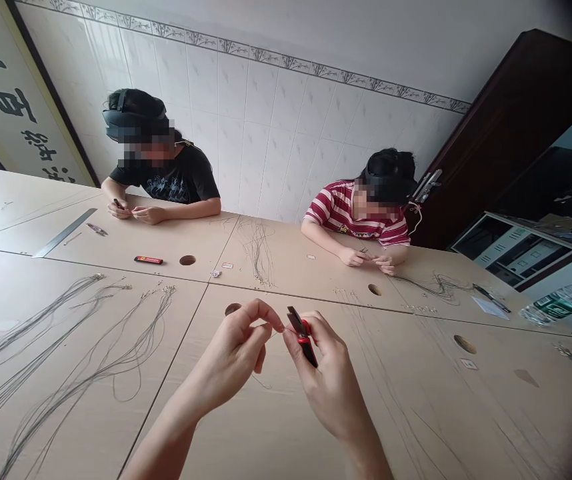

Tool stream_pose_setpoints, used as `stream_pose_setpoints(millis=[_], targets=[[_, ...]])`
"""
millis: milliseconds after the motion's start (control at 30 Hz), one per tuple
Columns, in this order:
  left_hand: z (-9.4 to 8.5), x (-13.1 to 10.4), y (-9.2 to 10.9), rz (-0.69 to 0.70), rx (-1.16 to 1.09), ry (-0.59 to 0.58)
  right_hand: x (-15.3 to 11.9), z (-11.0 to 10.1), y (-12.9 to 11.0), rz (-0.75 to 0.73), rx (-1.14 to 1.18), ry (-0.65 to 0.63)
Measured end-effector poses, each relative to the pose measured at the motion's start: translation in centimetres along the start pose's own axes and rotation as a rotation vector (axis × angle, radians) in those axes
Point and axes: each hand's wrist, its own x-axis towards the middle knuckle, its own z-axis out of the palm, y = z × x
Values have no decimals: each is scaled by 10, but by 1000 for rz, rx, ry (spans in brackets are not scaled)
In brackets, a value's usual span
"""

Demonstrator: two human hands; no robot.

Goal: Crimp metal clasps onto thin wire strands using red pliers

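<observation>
Red-and-black pliers [306, 343] are held in my right hand [329, 373], their dark jaws pointing up and to the left. My left hand [236, 353] is closed in a pinch, its thumb and index finger meeting close to the right thumb tip. Whatever lies between those left fingertips is too small to make out. A thin dark cord [262, 382] shows just below the left hand. Both hands are raised over the middle of the table [246, 440].
Bundles of thin cords [91, 373] lie at the left, others [256, 250] farther back. Two people sit opposite, hands on the table. A red marker-like object [149, 260], a metal ruler [66, 233], round table holes and a water bottle [563, 301] are around.
</observation>
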Motion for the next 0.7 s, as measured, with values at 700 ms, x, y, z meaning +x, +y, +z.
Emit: stream_pose_setpoints(millis=[700], targets=[[2,2,-1,83,-23,-44,2,2,0,-22,10,11]])
